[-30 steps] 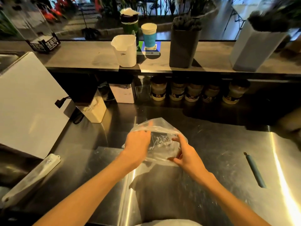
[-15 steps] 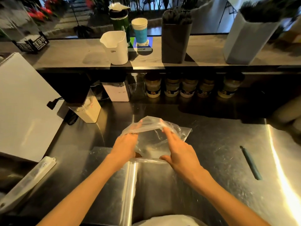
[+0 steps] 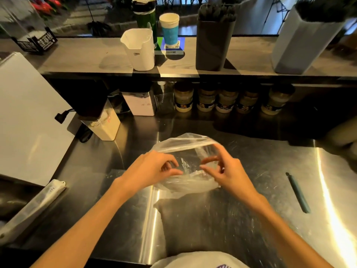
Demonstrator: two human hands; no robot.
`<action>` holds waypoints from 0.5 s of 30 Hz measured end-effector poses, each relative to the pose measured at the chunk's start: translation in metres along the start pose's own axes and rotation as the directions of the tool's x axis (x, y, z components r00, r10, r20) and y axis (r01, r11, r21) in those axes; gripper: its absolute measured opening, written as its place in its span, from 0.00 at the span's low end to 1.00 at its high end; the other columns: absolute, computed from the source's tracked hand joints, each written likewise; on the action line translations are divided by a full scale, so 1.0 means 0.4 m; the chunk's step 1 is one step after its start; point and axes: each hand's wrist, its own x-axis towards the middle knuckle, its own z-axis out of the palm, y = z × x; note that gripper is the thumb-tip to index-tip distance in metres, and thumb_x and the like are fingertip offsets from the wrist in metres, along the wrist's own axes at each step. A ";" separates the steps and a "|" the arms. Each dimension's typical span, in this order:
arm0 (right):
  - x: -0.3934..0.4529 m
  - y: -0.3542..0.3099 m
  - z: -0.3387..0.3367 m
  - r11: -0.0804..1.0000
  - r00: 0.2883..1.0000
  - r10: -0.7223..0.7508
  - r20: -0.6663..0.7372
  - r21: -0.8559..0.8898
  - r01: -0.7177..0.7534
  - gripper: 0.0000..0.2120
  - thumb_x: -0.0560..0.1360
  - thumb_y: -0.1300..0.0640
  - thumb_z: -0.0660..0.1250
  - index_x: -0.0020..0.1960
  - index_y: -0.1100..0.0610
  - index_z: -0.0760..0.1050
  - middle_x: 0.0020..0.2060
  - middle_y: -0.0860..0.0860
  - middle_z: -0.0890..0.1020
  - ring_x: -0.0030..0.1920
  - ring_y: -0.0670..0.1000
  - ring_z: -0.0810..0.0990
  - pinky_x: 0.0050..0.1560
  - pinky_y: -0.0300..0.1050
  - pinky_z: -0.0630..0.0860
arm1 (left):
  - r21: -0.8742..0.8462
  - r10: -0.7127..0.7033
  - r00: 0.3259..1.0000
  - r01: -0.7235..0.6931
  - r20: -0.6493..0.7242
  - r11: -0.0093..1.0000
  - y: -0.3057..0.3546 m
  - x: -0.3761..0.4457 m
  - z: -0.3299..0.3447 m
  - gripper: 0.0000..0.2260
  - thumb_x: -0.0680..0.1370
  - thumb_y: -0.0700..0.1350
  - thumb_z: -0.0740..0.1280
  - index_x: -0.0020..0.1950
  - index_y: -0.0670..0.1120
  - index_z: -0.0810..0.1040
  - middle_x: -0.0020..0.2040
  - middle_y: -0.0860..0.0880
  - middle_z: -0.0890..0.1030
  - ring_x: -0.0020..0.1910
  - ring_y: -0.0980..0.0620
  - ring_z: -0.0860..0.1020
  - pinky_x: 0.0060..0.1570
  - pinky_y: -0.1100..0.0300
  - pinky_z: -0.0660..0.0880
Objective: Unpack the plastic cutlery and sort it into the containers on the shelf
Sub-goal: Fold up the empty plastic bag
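Steel surface (image 3: 251, 171) below the shelf (image 3: 87, 55). Clear bag (image 3: 185, 146) lies just beyond both hands, long axis left-right, equally near each. Left hand (image 3: 150, 169) and right hand (image 3: 226, 171) curl fingers, pinching its near film. Versus 0.5 s ago: bag bunched, its contents unclear
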 end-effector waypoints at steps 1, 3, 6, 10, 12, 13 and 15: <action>0.004 0.014 -0.014 1.000 0.999 0.021 -0.040 0.017 -0.020 0.30 0.76 0.50 0.74 0.74 0.40 0.65 0.48 0.41 0.85 0.30 0.49 0.77 0.35 0.40 0.79 | -0.006 0.060 0.998 -0.060 -0.001 0.998 0.023 -0.008 -0.024 0.28 0.69 0.73 0.63 0.61 0.58 0.79 0.46 0.60 0.84 0.47 0.62 0.81 0.54 0.60 0.79; 0.001 0.036 -0.038 1.000 0.997 0.013 -0.078 -0.009 -0.013 0.24 0.78 0.50 0.71 0.71 0.39 0.68 0.44 0.40 0.86 0.30 0.46 0.75 0.35 0.34 0.75 | 0.106 0.194 0.981 -0.195 0.014 0.975 0.055 -0.020 -0.055 0.33 0.66 0.78 0.58 0.60 0.59 0.78 0.43 0.60 0.82 0.47 0.60 0.78 0.58 0.63 0.73; -0.022 0.034 -0.064 0.998 0.992 -0.056 -0.109 0.018 0.059 0.17 0.79 0.51 0.68 0.67 0.43 0.77 0.41 0.41 0.85 0.38 0.46 0.82 0.40 0.31 0.73 | 0.228 0.389 0.920 -0.369 -0.045 0.901 0.058 -0.028 -0.043 0.20 0.72 0.69 0.67 0.51 0.55 0.80 0.40 0.58 0.80 0.43 0.57 0.76 0.58 0.59 0.72; -0.047 0.033 -0.110 0.958 0.948 -0.074 -0.309 0.242 0.153 0.12 0.81 0.48 0.67 0.62 0.49 0.81 0.54 0.47 0.85 0.53 0.51 0.83 0.54 0.48 0.78 | -0.045 0.467 0.830 -0.502 -0.303 0.863 0.059 -0.032 -0.036 0.07 0.78 0.51 0.72 0.51 0.49 0.84 0.43 0.57 0.82 0.43 0.57 0.79 0.46 0.54 0.78; -0.040 0.069 -0.139 0.919 0.961 -0.005 -0.276 0.378 0.113 0.27 0.76 0.40 0.69 0.73 0.47 0.72 0.66 0.48 0.80 0.68 0.52 0.77 0.65 0.53 0.73 | -0.321 0.366 0.861 -0.479 -0.354 0.817 0.067 -0.030 -0.055 0.06 0.79 0.44 0.71 0.55 0.47 0.84 0.45 0.56 0.84 0.47 0.55 0.83 0.51 0.57 0.79; -0.030 0.091 -0.145 0.890 0.980 0.049 -0.193 0.454 0.044 0.37 0.72 0.35 0.71 0.77 0.45 0.65 0.71 0.47 0.76 0.72 0.52 0.73 0.68 0.53 0.70 | -0.433 0.305 0.885 -0.443 -0.351 0.785 0.069 -0.023 -0.064 0.07 0.79 0.40 0.70 0.57 0.46 0.83 0.45 0.54 0.84 0.47 0.53 0.84 0.54 0.57 0.79; -0.013 0.138 -0.135 0.835 0.978 0.189 0.084 0.510 -0.206 0.46 0.66 0.30 0.74 0.79 0.38 0.59 0.74 0.43 0.72 0.75 0.51 0.70 0.70 0.51 0.69 | -0.587 0.199 0.914 -0.383 -0.355 0.713 0.072 -0.002 -0.075 0.08 0.80 0.37 0.68 0.58 0.45 0.82 0.44 0.48 0.85 0.46 0.49 0.84 0.56 0.54 0.79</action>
